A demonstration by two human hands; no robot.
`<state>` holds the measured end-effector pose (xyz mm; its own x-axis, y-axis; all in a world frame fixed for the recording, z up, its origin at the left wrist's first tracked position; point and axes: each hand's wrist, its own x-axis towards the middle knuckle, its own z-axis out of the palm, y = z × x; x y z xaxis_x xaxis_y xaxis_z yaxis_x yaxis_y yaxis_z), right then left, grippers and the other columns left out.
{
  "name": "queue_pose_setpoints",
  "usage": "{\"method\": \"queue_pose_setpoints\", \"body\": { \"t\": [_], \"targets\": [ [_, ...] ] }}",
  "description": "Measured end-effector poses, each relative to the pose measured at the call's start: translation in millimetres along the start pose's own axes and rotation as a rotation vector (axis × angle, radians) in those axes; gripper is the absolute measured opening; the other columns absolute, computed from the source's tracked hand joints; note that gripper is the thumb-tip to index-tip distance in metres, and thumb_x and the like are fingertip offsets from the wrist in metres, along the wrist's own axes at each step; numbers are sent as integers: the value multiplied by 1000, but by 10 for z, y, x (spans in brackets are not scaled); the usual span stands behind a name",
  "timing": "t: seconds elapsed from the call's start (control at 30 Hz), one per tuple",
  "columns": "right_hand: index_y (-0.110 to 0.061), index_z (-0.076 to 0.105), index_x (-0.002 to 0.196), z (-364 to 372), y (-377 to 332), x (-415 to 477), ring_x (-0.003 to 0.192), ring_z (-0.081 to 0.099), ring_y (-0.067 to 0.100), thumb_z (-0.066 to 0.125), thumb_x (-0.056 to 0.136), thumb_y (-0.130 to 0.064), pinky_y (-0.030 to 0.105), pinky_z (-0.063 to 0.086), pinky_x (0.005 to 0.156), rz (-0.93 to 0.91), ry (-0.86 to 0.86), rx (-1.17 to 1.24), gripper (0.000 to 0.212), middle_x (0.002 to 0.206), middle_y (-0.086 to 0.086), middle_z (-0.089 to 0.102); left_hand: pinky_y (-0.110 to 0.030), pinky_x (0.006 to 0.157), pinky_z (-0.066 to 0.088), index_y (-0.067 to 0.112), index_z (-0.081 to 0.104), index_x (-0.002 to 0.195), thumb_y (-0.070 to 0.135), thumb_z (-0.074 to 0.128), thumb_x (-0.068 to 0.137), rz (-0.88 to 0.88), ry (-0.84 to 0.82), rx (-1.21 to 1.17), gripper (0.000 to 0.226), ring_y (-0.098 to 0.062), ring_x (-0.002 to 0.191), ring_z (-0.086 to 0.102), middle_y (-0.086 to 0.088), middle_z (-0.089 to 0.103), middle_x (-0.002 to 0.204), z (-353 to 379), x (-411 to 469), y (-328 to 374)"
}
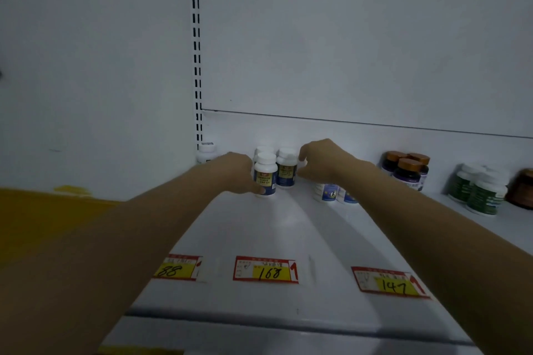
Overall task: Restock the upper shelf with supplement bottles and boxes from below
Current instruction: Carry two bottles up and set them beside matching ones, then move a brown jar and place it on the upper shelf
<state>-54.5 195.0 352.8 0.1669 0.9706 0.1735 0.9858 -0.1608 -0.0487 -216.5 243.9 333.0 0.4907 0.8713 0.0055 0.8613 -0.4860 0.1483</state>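
Left hand (236, 173) fingers wrap front bottle (265, 177) at 12 o'clock on shelf (274, 233), right hand (323, 164) curled at 3 o'clock of second bottle (286, 171), grip unclear; seat front bottle flush, upright, no knocking.

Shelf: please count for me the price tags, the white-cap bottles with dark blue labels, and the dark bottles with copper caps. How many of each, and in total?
price tags: 3
blue-label bottles: 3
copper-cap bottles: 3
Total: 9
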Motion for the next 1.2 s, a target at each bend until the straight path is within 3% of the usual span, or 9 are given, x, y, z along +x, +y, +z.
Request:
{"method": "queue_pose_setpoints", "body": {
  "t": [0.13, 0.23, 0.33, 0.43, 0.53, 0.83, 0.97, 1.07, 1.2],
  "targets": [
    [-4, 57, 123, -32, 36, -412, 112, 56, 27, 51, 90, -20, 33, 49, 94, -2, -31, -36, 37, 122, 14, 60, -23, 75, 36, 8, 54, 118, 43, 55, 90, 82, 17, 25, 45, -22, 101, 55, -10, 59, 121, 12, -261, 186],
    [-3, 56, 125, -74, 103, -833, 112, 55, 28, 52, 91, -21, 31, 47, 89, 40, -32, -61, 39, 122, 14, 59, -24, 78, 36, 5, 55, 117, 43, 56, 89, 137, 9, 37, 47, -23, 100, 53, -12, 59, 121, 43, -473, 352],
    [-4, 58, 122, -120, 247, -1317, 112, 55, 28, 53, 91, -24, 34, 48, 93, 115, -18, -92, 38, 122, 13, 60, -26, 80, 39, 6, 55, 118, 46, 56, 88, 234, 20, 28, 50, -22, 99, 52, -12, 57, 126, 84, -722, 610],
    [-4, 58, 122, -161, 457, -1882, 112, 55, 28, 54, 91, -25, 34, 47, 93, 226, -21, -72, 37, 122, 13, 60, -29, 90, 41, 6, 49, 130, 48, 54, 89, 363, 1, 29, 58, -26, 117, 51, -11, 52, 134, 173, -1027, 990],
    [-3, 59, 119, -193, 710, -2511, 111, 55, 29, 54, 91, -25, 36, 48, 93, 366, -37, -62, 37, 120, 14, 60, -33, 89, 42, 4, 51, 128, 51, 52, 89, 502, -19, 50, 61, -26, 110, 52, -13, 54, 131, 296, -1327, 1467],
    [1, 61, 118, -200, 1767, -4329, 110, 58, 33, 56, 89, -22, 40, 50, 93, 758, -106, -43, 38, 119, 20, 62, -31, 88, 45, 12, 53, 127, 42, 57, 88, 875, -73, -184, 49, -25, 110, 54, -9, 56, 127, 791, -2261, 3195],
    [-3, 60, 120, -91, 2370, -4913, 111, 57, 30, 56, 90, -26, 37, 50, 93, 832, -144, -28, 39, 121, 14, 62, -31, 72, 45, 13, 57, 111, 38, 60, 86, 862, -224, -213, 36, -23, 89, 59, -11, 63, 107, 1237, -2435, 3888],
    [-9, 52, 131, 26, 2862, -5250, 117, 53, 26, 55, 90, -26, 30, 45, 89, 831, -146, -2, 44, 131, 10, 56, -33, 70, 48, 7, 60, 98, 30, 63, 83, 793, -307, -275, 28, -24, 80, 60, -12, 65, 96, 1607, -2454, 4314],
    [-12, 48, 135, 255, 3557, -5560, 123, 49, 24, 55, 91, -28, 26, 40, 89, 809, -229, 38, 48, 137, 8, 51, -18, 57, 36, 9, 61, 98, 25, 62, 86, 689, -396, -310, 21, -12, 76, 53, -2, 55, 88, 2060, -2436, 4775]
  ]
}}
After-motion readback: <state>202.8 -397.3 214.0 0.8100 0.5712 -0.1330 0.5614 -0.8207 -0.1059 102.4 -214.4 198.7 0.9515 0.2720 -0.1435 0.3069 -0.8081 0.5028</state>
